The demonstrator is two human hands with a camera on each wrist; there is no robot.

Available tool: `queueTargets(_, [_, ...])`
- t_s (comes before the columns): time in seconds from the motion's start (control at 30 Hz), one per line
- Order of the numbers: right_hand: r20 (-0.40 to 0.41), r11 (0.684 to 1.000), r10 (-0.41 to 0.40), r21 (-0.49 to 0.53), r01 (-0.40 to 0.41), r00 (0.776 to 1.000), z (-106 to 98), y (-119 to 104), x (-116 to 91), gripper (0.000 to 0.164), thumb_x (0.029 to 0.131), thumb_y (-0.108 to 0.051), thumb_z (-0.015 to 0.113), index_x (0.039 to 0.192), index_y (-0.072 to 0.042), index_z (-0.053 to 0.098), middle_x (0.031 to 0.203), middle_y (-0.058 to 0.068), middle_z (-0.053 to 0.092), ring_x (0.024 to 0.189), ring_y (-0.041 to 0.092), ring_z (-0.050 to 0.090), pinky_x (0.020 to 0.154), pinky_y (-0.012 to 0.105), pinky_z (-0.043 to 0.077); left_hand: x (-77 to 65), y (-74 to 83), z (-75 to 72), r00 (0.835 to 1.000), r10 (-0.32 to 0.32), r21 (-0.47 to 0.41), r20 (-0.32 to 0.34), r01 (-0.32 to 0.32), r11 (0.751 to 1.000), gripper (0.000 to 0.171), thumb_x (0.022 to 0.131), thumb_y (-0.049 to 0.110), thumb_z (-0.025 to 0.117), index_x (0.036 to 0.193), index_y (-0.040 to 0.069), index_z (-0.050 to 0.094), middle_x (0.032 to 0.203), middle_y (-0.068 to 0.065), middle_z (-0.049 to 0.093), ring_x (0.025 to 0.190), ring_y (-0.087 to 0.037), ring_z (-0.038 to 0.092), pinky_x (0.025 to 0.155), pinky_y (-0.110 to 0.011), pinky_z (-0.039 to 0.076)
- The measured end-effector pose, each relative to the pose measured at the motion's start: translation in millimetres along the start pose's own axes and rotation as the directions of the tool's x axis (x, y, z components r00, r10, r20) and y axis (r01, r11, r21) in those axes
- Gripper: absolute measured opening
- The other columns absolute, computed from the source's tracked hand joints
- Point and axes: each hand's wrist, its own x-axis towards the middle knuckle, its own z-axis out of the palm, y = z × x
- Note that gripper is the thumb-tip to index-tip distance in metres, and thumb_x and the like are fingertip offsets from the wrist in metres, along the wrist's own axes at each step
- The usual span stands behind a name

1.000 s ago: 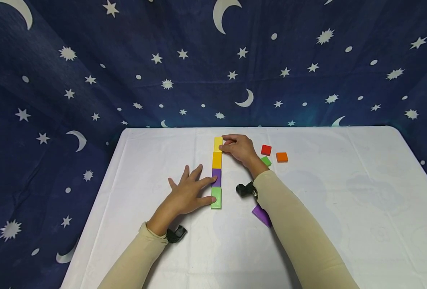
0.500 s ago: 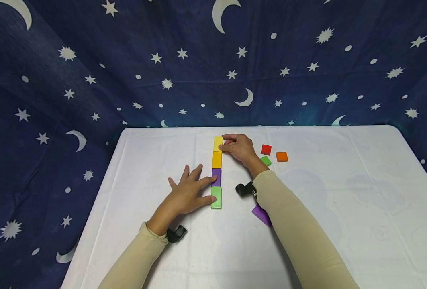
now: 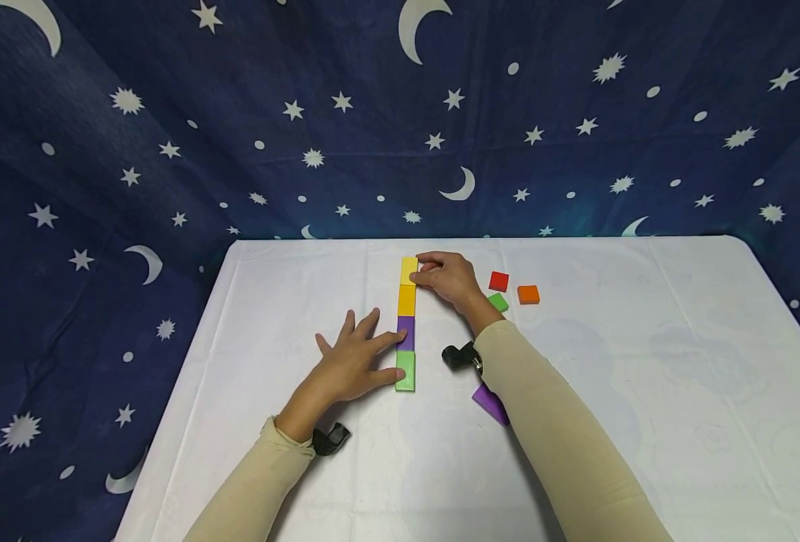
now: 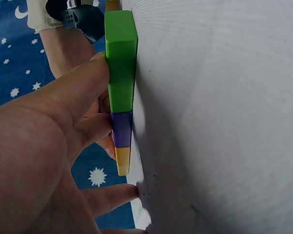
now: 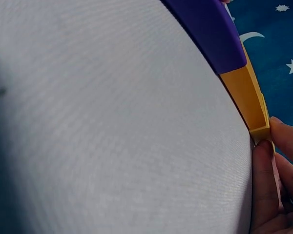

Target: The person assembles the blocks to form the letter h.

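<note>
Your head camera is looking forward and down from above, taking in your left hand point(image 3: 348, 366) and right hand point(image 3: 450, 278), the whole row of blocks point(image 3: 406, 301), the white tablecloth point(image 3: 643, 452) and the starry curtain point(image 3: 372, 75). Your left wrist camera point(image 3: 332, 439) is sighting along that row from very near its green block point(image 4: 121, 73), the tablecloth standing at right. Your right wrist camera point(image 3: 459, 356) is facing the row's far end, close above the tablecloth filling most of its view. Both wrist views are sharing the purple block point(image 5: 210, 36) and the amber block point(image 5: 245, 97)
</note>
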Motion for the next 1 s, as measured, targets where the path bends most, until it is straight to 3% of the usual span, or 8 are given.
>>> queueTargets(1.0, [0.002, 1.000, -0.010, -0.001, 0.010, 1.000, -0.1, 2.4, 2.8, 0.046, 0.084, -0.026, 0.084, 0.128, -0.016, 0.072, 0.098, 0.004, 0.067, 0.094, 0.022, 0.059, 0.089, 0.034, 0.048, 0.6, -0.6, 0.7, 1.000, -0.003, -0.001, 0.006, 0.003, 1.000, 0.066, 0.089, 0.061, 0.070, 0.148, 0.040, 0.052, 0.170, -0.011, 0.022, 0.155, -0.053, 0.009, 0.098, -0.093, 0.008])
